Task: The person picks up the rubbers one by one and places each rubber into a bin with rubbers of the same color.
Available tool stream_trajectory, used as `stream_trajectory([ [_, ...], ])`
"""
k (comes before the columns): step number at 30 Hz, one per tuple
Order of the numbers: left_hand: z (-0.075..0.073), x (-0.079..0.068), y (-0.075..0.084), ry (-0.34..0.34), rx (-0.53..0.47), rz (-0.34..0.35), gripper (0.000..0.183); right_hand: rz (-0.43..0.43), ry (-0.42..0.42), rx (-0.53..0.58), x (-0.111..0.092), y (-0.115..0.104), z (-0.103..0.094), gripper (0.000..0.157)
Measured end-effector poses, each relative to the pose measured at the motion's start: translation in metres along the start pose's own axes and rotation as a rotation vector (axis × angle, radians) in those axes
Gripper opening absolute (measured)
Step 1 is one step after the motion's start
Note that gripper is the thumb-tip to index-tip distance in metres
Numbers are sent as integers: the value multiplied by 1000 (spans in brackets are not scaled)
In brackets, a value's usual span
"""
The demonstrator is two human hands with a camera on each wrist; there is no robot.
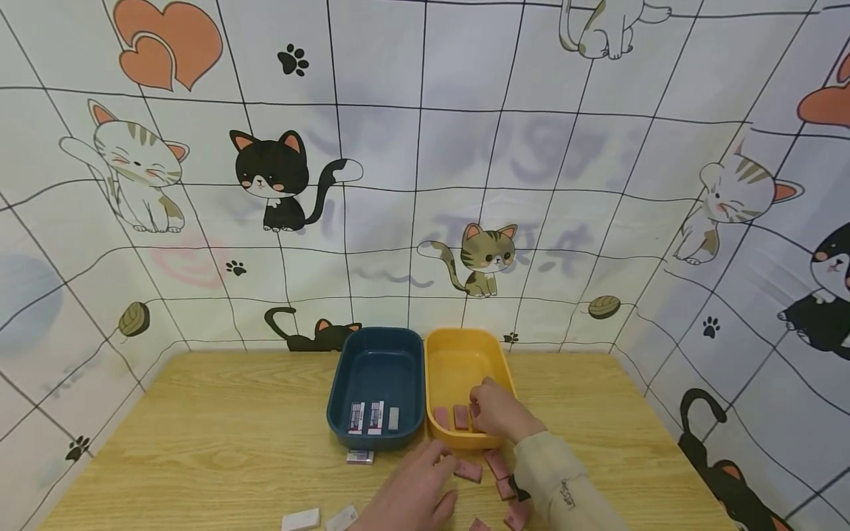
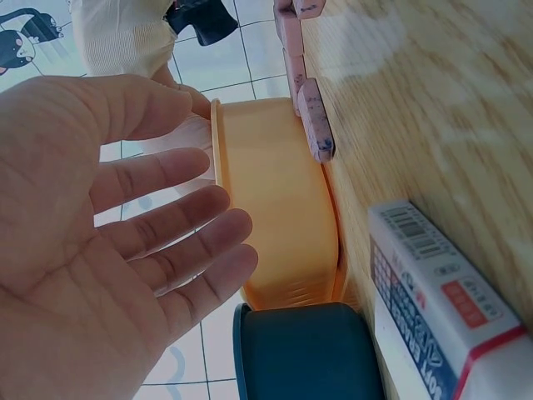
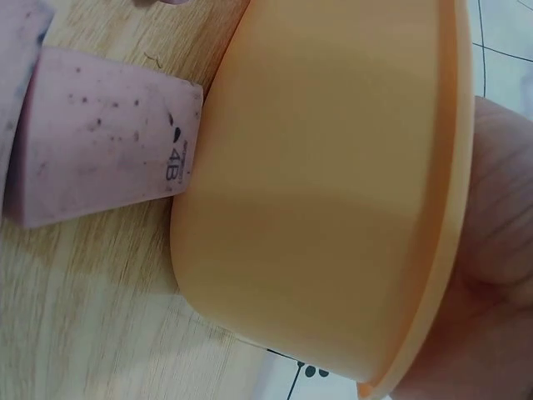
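My right hand (image 1: 498,410) reaches over the front of the yellow bin (image 1: 467,346), fingers curled down at a pink eraser (image 1: 474,423) that they partly hide. Two more pink erasers, one (image 1: 461,417) beside it and another further left (image 1: 441,418), lie in that bin. In the right wrist view the bin's wall hides the fingertips. My left hand (image 1: 413,488) hovers in front of the bins, fingers spread and relaxed; its palm (image 2: 75,233) is bare in the left wrist view. Close to its fingers lies a loose pink eraser (image 1: 468,470).
The dark blue bin (image 1: 381,341) adjoins the yellow one and holds two wrapped erasers (image 1: 375,417) and a small pale block (image 1: 394,419). A boxed eraser (image 1: 360,457) lies before it. White blocks (image 1: 301,519) lie front left; several pink erasers (image 1: 496,464) lie near the right sleeve (image 1: 564,487).
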State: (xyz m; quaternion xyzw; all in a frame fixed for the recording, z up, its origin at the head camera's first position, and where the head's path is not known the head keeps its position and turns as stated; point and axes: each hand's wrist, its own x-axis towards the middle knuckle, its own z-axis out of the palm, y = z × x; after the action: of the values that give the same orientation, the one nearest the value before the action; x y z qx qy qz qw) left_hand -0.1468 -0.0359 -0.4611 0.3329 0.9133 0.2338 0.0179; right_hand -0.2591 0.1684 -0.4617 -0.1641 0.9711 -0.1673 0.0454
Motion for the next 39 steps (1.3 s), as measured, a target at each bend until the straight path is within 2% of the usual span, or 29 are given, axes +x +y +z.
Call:
stream_trajectory([
  [10, -1, -2, 0, 6, 16, 9, 24, 32, -25, -29, 3, -2, 1, 11],
  [23, 0, -3, -1, 53, 47, 32, 28, 12, -22, -46, 3, 1, 4, 15],
  [28, -1, -4, 0, 62, 58, 41, 31, 27, -26, -40, 2, 2, 0, 7],
  [33, -3, -5, -2, 56, 65, 34, 28, 1, 3, -41, -3, -1, -10, 21],
  [39, -6, -6, -5, 39, 48, 2, 27, -69, 77, -63, -11, -7, -21, 23],
])
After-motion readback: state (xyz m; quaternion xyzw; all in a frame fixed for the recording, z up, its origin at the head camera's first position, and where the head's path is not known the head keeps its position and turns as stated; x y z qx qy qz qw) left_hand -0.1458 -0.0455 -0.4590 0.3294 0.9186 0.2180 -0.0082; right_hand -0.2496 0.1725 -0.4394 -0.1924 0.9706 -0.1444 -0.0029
